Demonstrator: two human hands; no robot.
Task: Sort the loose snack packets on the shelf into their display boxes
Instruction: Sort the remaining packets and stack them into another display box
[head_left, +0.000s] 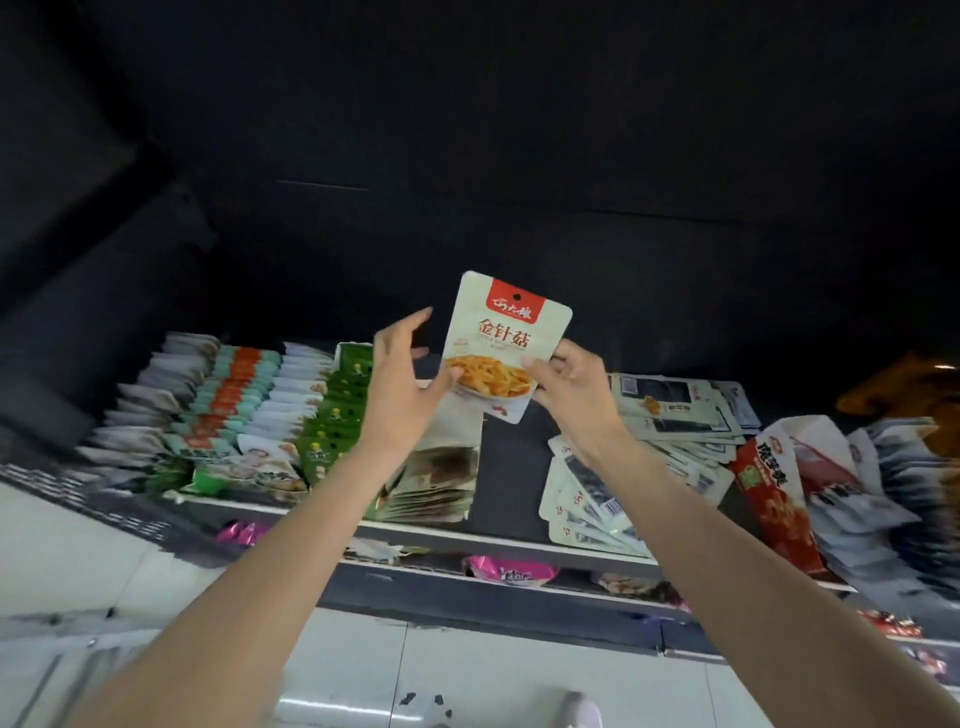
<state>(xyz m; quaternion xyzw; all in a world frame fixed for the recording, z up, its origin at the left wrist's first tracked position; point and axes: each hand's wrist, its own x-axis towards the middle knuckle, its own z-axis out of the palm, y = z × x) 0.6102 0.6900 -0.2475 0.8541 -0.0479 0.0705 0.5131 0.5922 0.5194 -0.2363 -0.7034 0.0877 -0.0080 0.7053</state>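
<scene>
Snack packet (506, 345) is up in the air over the shelf (506, 543), dead center, tilted a bit. It's pale cream w/ a red tab on top, orange-red characters and a pic of yellowish strips on a plate; bottom corner is hidden behind the hands. Right hand (574, 395) pinches its lower right edge. Left hand (400, 379) is spread w/ straight fingers, thumb touching the lower left edge. Everything on the shelf is pretty blurry: green packets (337, 415) in rows on the left, pale packets (670, 415) piled loose on the right, red display box (774, 493) tipped over beside them. Can't read most labels tbh.
</scene>
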